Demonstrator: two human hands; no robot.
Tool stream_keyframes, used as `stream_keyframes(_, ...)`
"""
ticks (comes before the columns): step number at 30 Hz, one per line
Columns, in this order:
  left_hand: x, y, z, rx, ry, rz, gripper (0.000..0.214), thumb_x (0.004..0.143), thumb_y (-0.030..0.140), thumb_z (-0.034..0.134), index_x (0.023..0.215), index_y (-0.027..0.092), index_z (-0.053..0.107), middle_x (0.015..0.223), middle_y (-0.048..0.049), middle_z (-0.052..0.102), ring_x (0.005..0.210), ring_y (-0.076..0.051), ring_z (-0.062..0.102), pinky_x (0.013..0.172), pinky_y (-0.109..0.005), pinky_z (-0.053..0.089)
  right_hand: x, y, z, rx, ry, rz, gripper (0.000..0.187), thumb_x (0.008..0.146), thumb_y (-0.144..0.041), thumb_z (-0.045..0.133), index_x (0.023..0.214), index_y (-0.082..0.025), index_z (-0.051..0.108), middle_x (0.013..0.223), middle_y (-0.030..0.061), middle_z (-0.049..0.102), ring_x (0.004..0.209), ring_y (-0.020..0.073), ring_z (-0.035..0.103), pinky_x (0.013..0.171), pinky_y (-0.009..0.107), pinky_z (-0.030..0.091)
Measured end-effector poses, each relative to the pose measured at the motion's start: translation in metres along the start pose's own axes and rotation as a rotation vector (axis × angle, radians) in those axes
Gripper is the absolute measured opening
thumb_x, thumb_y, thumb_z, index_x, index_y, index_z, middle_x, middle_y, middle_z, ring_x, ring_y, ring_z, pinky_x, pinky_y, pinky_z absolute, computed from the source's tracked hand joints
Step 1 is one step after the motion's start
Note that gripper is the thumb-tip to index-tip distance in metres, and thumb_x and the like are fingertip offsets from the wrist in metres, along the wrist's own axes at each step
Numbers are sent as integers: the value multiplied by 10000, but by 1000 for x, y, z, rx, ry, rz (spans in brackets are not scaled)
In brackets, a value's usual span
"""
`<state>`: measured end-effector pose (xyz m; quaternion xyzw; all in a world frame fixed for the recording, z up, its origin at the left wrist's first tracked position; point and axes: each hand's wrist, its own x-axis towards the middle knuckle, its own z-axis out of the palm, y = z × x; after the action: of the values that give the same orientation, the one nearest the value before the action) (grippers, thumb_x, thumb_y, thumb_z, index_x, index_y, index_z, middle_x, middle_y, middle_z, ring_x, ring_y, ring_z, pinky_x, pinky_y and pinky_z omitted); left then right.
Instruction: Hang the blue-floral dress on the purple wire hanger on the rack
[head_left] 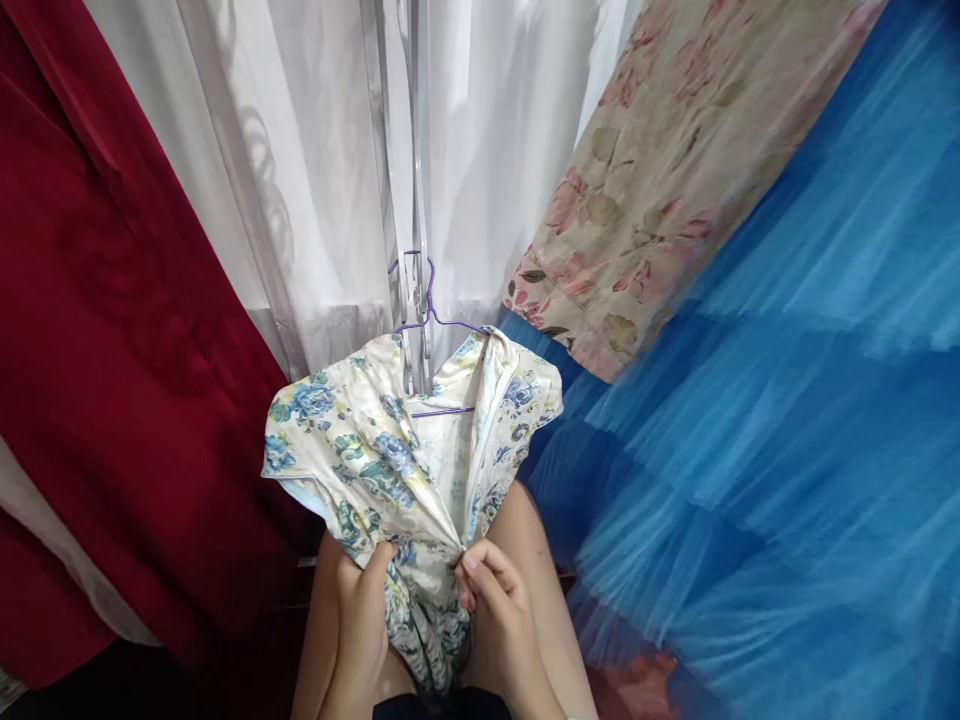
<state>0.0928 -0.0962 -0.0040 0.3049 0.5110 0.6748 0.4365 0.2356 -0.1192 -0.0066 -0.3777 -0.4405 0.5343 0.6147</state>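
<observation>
A white dress with blue flowers [375, 455] hangs on a purple wire hanger [450, 322] and drapes down between my knees. Its front neckline lies open down to a point at the waist. My left hand [365, 590] grips the fabric at the garment's left side, thumb on top. At the bottom of the opening, the fingers of my right hand [491, 582] pinch the dress where the two edges meet; whether a small fastener sits there is hidden. The garment's lower part bunches in my lap.
Behind the hanger hang white curtains [322, 180] and several narrow silvery strips [407, 130]. Dark red cloth [150, 330] hangs at the left. To the right are a pink floral fabric [637, 200] and a layered blue tulle skirt [787, 450], close to my right knee.
</observation>
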Motion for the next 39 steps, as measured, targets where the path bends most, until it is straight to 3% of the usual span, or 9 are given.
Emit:
stream_keyframes(2,2,0,-1,-54,110,112,585,739,203,695,1288,228,494,1246,-105,614,1195,-291,589,1030,-447,448,-5,12,-4,99,108,25,325,897,-409,611,660,-194,554,580,-24,447,559,135,362,549,271,290)
stream_keyframes(5,-3,-7,-2,3,259,459,624,703,170,758,1250,232,463,1352,-113,505,1289,-280,495,1058,-439,420,-6,12,-4,131,102,22,316,889,-386,629,656,-181,571,571,-28,447,558,123,350,550,264,275)
stream_keyframes(8,-21,-23,1,208,146,699,453,735,186,745,1137,209,538,1349,-129,486,1308,-300,462,1079,-464,396,-6,2,2,93,14,30,319,894,-388,632,663,-173,586,569,-32,449,552,113,359,550,255,277)
stream_keyframes(12,-45,-46,12,296,-190,549,325,853,273,651,1166,199,603,1323,-156,531,1247,-304,537,1022,-436,466,-10,-5,6,16,-57,22,312,869,-389,671,669,-169,577,608,-22,497,584,116,426,578,249,321)
stream_keyframes(17,-47,-50,18,223,-251,395,299,826,365,698,1057,177,673,1006,-120,703,926,-259,690,807,-333,557,-14,-8,6,-20,-51,61,342,860,-417,688,660,-165,573,558,-16,531,536,109,463,549,244,332)
stream_keyframes(22,-42,-37,13,356,-337,465,118,863,279,638,785,193,660,741,-38,679,720,-185,662,680,-254,524,-6,-19,1,181,-87,215,311,864,-414,672,716,-144,629,424,-41,496,372,56,315,438,226,181)
stream_keyframes(27,-32,-25,7,490,-466,560,148,906,170,538,776,189,608,754,-30,642,742,-164,632,714,-246,493,52,-73,0,223,-117,251,260,806,-356,715,738,-107,684,377,-69,416,347,34,216,407,230,103)
stream_keyframes(33,-18,-14,-2,646,-505,512,114,903,191,538,808,183,602,774,-35,626,745,-172,622,710,-263,486,147,-159,48,227,-238,104,203,721,-300,740,704,-108,677,436,-91,351,389,33,204,377,211,105)
stream_keyframes(39,-4,-24,-22,690,-503,446,111,887,216,568,815,190,649,784,-35,696,751,-194,675,711,-290,536,154,-163,72,135,-159,-122,231,746,-370,715,711,-148,659,465,-62,447,403,56,323,399,214,185)
